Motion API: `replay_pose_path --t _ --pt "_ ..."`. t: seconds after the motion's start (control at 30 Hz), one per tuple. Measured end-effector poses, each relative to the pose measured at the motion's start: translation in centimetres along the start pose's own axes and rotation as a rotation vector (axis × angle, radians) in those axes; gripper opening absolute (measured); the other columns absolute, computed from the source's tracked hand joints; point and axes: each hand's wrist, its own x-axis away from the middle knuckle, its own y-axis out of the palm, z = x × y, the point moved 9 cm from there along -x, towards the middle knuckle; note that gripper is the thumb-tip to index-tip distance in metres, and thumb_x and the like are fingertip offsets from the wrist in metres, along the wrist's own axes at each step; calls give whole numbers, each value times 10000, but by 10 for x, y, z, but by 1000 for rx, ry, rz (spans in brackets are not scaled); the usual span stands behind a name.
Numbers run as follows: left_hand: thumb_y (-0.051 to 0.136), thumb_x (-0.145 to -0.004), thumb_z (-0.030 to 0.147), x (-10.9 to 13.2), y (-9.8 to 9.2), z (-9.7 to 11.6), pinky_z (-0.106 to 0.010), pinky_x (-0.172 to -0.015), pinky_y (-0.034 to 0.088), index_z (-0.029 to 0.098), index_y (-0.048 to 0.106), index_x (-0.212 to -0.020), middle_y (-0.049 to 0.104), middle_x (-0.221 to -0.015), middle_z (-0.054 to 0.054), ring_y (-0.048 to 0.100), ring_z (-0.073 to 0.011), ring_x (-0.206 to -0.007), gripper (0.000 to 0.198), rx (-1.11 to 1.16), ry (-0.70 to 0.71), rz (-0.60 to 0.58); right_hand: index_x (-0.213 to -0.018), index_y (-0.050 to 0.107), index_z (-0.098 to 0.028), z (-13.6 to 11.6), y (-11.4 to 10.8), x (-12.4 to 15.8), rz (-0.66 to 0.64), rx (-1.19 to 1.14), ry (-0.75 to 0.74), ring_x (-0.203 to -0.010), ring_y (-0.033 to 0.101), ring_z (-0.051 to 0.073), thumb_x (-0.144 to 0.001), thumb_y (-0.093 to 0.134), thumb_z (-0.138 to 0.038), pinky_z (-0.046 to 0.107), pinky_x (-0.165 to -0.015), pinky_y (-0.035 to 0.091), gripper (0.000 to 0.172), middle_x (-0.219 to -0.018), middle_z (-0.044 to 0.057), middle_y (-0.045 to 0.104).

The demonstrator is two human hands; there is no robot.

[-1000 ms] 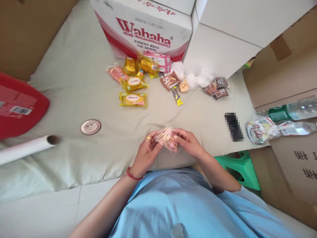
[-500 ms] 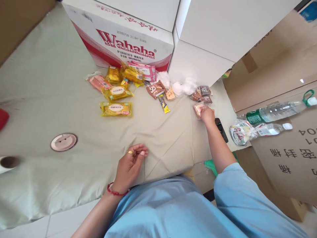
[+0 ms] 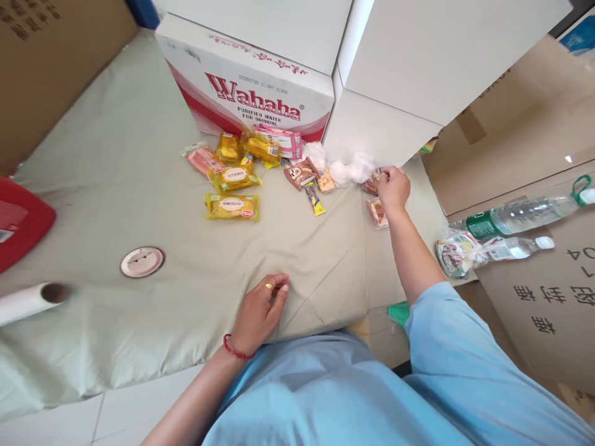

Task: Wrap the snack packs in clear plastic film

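Observation:
My left hand (image 3: 263, 306) rests on the pale green cloth (image 3: 186, 322) near its front edge, holding nothing, fingers loosely curled. My right hand (image 3: 394, 189) is at the far right, fingers closed at the dark brown snack packets (image 3: 370, 181); the fingertips and whatever they grip are mostly hidden. Just below it lies a clear-wrapped pinkish snack (image 3: 377, 212), apart from the fingers. Left of the hand are crumpled white plastic bags (image 3: 353, 170), a small wrapped biscuit (image 3: 325, 181), a brown packet (image 3: 301, 173) and a narrow yellow-and-blue packet (image 3: 315, 199).
Yellow-wrapped cakes (image 3: 231, 207), a pink sausage-like packet (image 3: 203, 158) and a pink-and-white packet (image 3: 284, 144) lie before a Wahaha carton (image 3: 260, 93). White boxes (image 3: 385, 118) stand behind. Bottles (image 3: 534, 210) are right. A round badge (image 3: 142, 262), white roll (image 3: 32, 302) and red object (image 3: 21, 223) lie left.
My right hand has let go of the clear-wrapped snack and moved slightly up and away to the brown packets. My left hand's fingers have curled in more. The view has shifted left.

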Motion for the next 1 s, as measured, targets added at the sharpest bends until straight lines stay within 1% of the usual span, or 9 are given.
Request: replay_pose_path --t 0.13,0.23,0.37,0.47,0.57,0.67,0.77,0.87,1.0 --pt "512 -994 429 1 1 1 -369 -821 583 231 683 -1102 772 -1031 -73 738 -243 -917 283 -1 8 5 -1155 679 -172 -41 14 -14 -10 79 -52 -1003 606 264 -1011 433 -214 384 -879 447 288 -1231 156 627" --pt "502 -997 409 2 2 1 -365 -814 576 228 675 -1103 763 -1025 -73 733 -231 -891 271 2 15 0 -1232 656 -174 -70 36 -8 -122 147 -215 -1021 597 275 -1021 484 -266 388 -870 435 288 -1280 170 595" --pt "486 -1000 381 2 3 3 -359 -795 571 230 660 -1091 750 -997 -70 724 -223 -873 248 -10 31 -8 -1229 671 -140 -73 67 -4 -300 231 -268 -1023 585 277 -987 536 -227 374 -855 416 290 -1253 193 614" --pt "486 -998 369 2 3 5 -358 -781 567 235 658 -1078 745 -982 -68 718 -221 -856 232 -11 41 -6 -1054 710 -140 -58 60 -12 -218 101 -157 -961 594 246 -980 518 -235 353 -849 430 227 -1127 155 649" --pt "495 -995 361 2 2 7 -359 -782 566 233 663 -1072 742 -966 -63 712 -217 -841 225 8 43 -8 -889 671 -170 -47 30 -3 -54 -254 -66 -865 580 201 -914 626 -318 328 -822 473 156 -963 75 630" --pt "523 -989 371 3 1 6 -355 -781 572 237 672 -1072 739 -958 -59 706 -211 -833 217 63 23 5 -816 558 -222 -37 0 36 -31 -796 61 -664 500 128 -900 677 -446 257 -636 463 267 -799 -19 543" --pt "570 -977 412 4 -3 1 -355 -798 574 237 683 -1055 728 -972 -65 694 -211 -869 222 158 -42 66 -797 476 -246 -50 -2 101 -337 -1243 244 -486 329 66 -809 796 -534 186 -431 295 430 -700 -79 457" --pt "629 -944 506 3 -5 -10 -343 -764 587 226 637 -1104 691 -1085 -89 686 -217 -952 323 387 -181 158 -793 475 -241 -70 5 170 -578 -1446 445 -441 242 39 -690 911 -463 153 -368 205 500 -645 -108 403" --pt "741 -837 607 -5 3 -16 -324 -761 602 248 507 -1326 555 -1396 -145 656 -253 -1165 651 742 -335 197 -780 483 -227 -95 32 242 -845 -1580 672 -438 177 26 -648 933 -378 129 -350 163 493 -602 -121 379"
